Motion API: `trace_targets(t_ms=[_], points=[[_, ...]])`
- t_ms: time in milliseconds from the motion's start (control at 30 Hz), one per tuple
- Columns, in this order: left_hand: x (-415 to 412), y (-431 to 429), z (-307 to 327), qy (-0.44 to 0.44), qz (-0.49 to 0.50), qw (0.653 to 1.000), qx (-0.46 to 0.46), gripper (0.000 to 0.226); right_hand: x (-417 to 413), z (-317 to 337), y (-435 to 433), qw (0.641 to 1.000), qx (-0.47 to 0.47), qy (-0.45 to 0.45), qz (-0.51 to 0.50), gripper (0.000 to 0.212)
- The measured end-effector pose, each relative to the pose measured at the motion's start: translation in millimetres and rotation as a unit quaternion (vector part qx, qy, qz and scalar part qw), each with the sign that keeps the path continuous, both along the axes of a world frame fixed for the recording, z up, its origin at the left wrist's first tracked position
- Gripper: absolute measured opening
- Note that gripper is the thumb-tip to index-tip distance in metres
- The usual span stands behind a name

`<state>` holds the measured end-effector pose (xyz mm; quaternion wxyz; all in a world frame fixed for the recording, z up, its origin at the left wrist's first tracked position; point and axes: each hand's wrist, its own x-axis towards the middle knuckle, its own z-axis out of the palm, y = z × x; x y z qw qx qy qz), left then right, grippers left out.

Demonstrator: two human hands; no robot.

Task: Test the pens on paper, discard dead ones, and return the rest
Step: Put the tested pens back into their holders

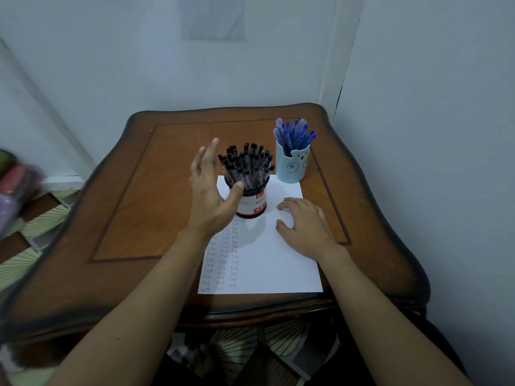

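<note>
A white sheet of paper [267, 263] lies on the wooden table [133, 207], its left part filled with columns of handwritten "test" marks. On the sheet's far end stands a red-and-white tub [255, 203] packed with several black-capped pens [246, 165]. Behind it to the right a light blue bear cup [292, 164] holds several blue-capped pens [294, 133]. My left hand [211, 196] hovers just left of the tub, fingers spread and holding nothing. My right hand [305, 227] rests flat on the paper's right side.
The table stands in a corner between pale walls. Its carved edges curve down at the left and front. A blurred pink and purple object [16, 185] shows at the far left. Patterned floor tiles [33, 218] lie beside and below the table.
</note>
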<state>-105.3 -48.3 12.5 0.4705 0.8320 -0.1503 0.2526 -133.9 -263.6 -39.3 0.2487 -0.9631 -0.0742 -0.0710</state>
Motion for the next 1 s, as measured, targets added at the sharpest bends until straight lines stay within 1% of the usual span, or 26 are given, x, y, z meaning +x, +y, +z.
trace_targets(t_ms=[67,133,200,267,367,467,600,767,933,1000], points=[[-1,1,-11,-0.006,0.053,0.998,-0.034,0.07,1,1,-1,1.0,0.0,0.009,0.001,0.041],[0,4,-20,0.015,0.079,0.995,-0.056,0.063,2,2,-1,1.0,-0.006,0.016,0.0,0.044],[0,5,-26,0.074,0.046,0.994,-0.066,0.069,4,2,-1,0.999,-0.023,0.023,-0.002,0.048],[1,6,-29,0.126,-0.003,0.991,-0.054,0.081,6,1,0,0.998,-0.042,0.037,-0.003,0.05],[4,4,-29,0.164,-0.039,0.985,-0.044,0.094,9,-1,3,0.997,-0.066,0.04,-0.014,0.05],[8,1,-29,0.171,-0.041,0.983,-0.045,0.101,11,0,2,0.996,-0.079,0.037,-0.027,0.051],[13,-2,-28,0.179,-0.043,0.982,-0.042,0.105,13,-1,3,0.993,-0.097,0.055,-0.028,0.054],[17,-7,-28,0.161,-0.027,0.985,-0.048,0.098,14,-1,4,0.994,-0.094,0.043,-0.039,0.053],[30,-7,-26,0.143,0.015,0.986,-0.078,0.096,19,7,3,0.994,-0.086,0.043,-0.044,0.051],[37,-6,-24,0.139,0.036,0.985,-0.093,0.093,23,9,4,0.997,-0.042,0.025,-0.064,0.052]])
